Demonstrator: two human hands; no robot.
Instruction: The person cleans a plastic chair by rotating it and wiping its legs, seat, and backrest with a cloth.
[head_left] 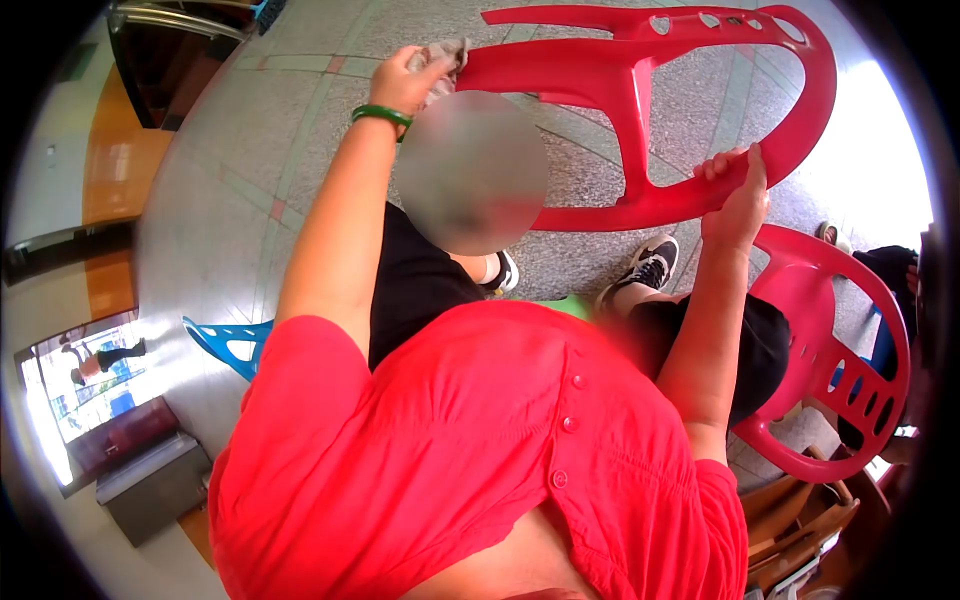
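A red plastic chair is tipped over in front of me, its curved frame toward the right and its legs toward the left. My left hand, below which sits a green bangle, is closed on a crumpled greyish cloth at the end of a chair leg. With fingers and thumb around the chair's lower edge, my right hand grips it on the right side. A round grey blur hides the area between my left hand and the lower leg.
A second red plastic chair stands close at my right. At left is part of a blue chair. My shoes rest on the speckled floor. Wooden furniture lies lower right. Another person appears far left.
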